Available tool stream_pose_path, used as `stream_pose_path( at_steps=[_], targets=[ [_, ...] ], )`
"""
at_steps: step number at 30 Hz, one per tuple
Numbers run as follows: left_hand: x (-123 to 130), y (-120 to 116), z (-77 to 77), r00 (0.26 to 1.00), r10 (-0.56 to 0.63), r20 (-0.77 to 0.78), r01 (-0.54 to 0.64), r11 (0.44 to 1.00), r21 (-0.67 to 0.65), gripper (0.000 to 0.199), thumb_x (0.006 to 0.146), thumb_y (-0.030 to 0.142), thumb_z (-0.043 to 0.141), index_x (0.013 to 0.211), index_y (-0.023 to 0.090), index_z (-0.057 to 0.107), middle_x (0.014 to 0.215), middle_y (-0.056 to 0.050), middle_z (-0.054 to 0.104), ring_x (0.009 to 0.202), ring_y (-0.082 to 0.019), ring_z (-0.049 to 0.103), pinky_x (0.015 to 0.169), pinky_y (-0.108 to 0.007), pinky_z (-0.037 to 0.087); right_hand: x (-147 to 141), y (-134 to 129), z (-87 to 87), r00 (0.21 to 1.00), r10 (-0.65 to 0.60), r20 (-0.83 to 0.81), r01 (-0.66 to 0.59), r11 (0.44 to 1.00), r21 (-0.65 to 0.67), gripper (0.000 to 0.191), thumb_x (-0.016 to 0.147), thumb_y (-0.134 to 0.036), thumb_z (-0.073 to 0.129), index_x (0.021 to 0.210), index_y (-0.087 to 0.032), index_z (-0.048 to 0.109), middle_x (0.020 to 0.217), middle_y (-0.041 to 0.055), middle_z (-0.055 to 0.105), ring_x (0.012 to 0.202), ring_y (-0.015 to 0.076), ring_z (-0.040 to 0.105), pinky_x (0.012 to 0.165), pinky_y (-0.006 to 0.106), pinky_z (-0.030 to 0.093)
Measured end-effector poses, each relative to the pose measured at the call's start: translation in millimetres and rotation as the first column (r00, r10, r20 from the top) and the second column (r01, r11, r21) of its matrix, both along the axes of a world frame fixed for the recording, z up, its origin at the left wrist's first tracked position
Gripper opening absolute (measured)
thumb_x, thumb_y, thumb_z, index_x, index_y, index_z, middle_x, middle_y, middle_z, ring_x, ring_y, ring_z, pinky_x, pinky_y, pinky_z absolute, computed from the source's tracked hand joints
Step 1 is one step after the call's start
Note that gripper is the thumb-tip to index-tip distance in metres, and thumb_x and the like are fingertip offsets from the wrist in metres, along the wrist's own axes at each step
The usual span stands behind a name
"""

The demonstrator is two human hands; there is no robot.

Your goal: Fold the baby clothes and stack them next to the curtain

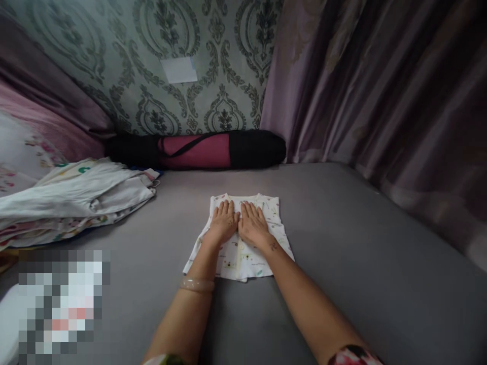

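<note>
A small white shirt with a scattered print and a buttoned front lies flat on the grey bed sheet. Its sides are tucked under or covered, and the sleeves do not show spread out. My left hand rests palm down on the upper left of the shirt, fingers stretched out and pointing away from me. Beside it, my right hand lies flat on the upper right part. The two thumbs are close together near the button line. Neither hand grips the cloth.
To the left lies a heap of light clothes. A black and dark red long bag lies along the patterned wall. Purple curtains hang at the right and left. A blurred-out patch covers the lower left.
</note>
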State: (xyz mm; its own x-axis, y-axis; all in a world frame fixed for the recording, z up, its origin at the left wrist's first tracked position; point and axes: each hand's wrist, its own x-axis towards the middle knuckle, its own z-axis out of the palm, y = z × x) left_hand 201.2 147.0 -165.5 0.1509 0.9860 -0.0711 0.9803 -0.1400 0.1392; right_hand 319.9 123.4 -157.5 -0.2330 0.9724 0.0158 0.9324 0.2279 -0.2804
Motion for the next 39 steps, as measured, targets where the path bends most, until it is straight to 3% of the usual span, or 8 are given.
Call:
stream_pose_path(
  at_steps=[7,14,20,23,27,31,36,39],
  targets=[
    [-14.8,-11.8,9.3,0.997,-0.078,0.008,0.078,0.995,0.067,0.063,0.099,0.044,0.019,0.148,0.006,0.027,0.156,-0.018,0.024,0.145,-0.030,0.018,0.116,-0.045,0.017,21.9,1.5,16.1,1.000,-0.027,-0.003,0.027,1.000,0.000,0.059,0.097,-0.032,0.024,0.150,-0.005,0.025,0.157,0.0143,0.019,0.145,0.0253,0.013,0.117,0.042,0.006],
    [-50.7,-14.7,3.6,0.994,-0.106,0.010,0.106,0.993,0.044,0.066,0.098,0.048,0.018,0.149,0.007,0.026,0.157,-0.018,0.020,0.145,-0.031,0.013,0.116,-0.047,0.017,65.7,12.2,1.8,0.977,-0.197,0.076,0.194,0.980,0.044,0.062,0.099,-0.038,0.022,0.148,0.000,0.028,0.155,0.0172,0.023,0.144,0.0288,0.015,0.116,0.042,0.013],
    [-49.8,-3.3,16.3,0.986,-0.166,-0.021,0.167,0.981,0.102,0.065,0.098,0.050,0.019,0.146,0.008,0.032,0.152,-0.019,0.032,0.142,-0.032,0.025,0.114,-0.052,0.017,65.6,13.5,3.4,0.983,-0.155,0.101,0.146,0.985,0.097,0.059,0.099,-0.038,0.022,0.148,-0.005,0.031,0.155,0.0170,0.025,0.144,0.0293,0.016,0.115,0.046,0.012],
    [-36.6,1.7,21.3,0.967,-0.251,-0.048,0.255,0.940,0.226,0.061,0.099,0.047,0.017,0.147,0.013,0.032,0.152,-0.015,0.034,0.143,-0.028,0.024,0.116,-0.050,0.012,57.7,13.3,6.0,0.993,-0.013,0.114,-0.004,0.988,0.154,0.056,0.099,-0.038,0.023,0.149,-0.015,0.031,0.157,0.0126,0.021,0.145,0.0266,0.013,0.116,0.047,0.006],
    [-19.9,5.8,10.1,0.947,-0.322,-0.018,0.321,0.937,0.136,0.060,0.099,0.047,0.016,0.149,0.018,0.028,0.156,-0.012,0.027,0.145,-0.029,0.018,0.115,-0.051,0.013,48.7,15.3,5.6,0.979,0.166,0.115,-0.172,0.984,0.042,0.054,0.098,-0.037,0.024,0.150,-0.024,0.029,0.158,0.0065,0.021,0.145,0.0259,0.012,0.116,0.049,0.009],
    [-20.9,9.9,4.0,0.951,-0.306,0.040,0.305,0.952,0.026,0.061,0.098,0.050,0.015,0.151,0.021,0.023,0.158,-0.010,0.019,0.145,-0.029,0.016,0.115,-0.052,0.015,49.4,20.9,10.3,0.977,0.192,0.097,-0.188,0.981,-0.054,0.056,0.098,-0.039,0.022,0.151,-0.024,0.027,0.158,0.0063,0.020,0.145,0.0270,0.013,0.115,0.051,0.010],
    [-36.3,19.4,6.0,0.961,-0.270,0.058,0.258,0.954,0.151,0.064,0.098,0.049,0.011,0.150,0.015,0.027,0.157,-0.012,0.024,0.145,-0.026,0.019,0.116,-0.047,0.012,61.9,33.3,17.6,0.982,0.163,0.095,-0.158,0.986,-0.054,0.058,0.099,-0.040,0.015,0.151,-0.019,0.026,0.158,0.0083,0.019,0.146,0.0238,0.011,0.116,0.049,0.004],
    [-41.1,24.6,1.7,0.981,-0.194,0.033,0.189,0.975,0.117,0.063,0.098,0.048,0.014,0.149,0.012,0.028,0.156,-0.013,0.026,0.144,-0.027,0.020,0.116,-0.047,0.013,68.3,38.7,15.3,0.983,0.144,0.113,-0.139,0.989,-0.054,0.059,0.098,-0.041,0.018,0.151,-0.016,0.026,0.158,0.0089,0.018,0.145,0.0228,0.012,0.117,0.047,0.006]
  ],
)
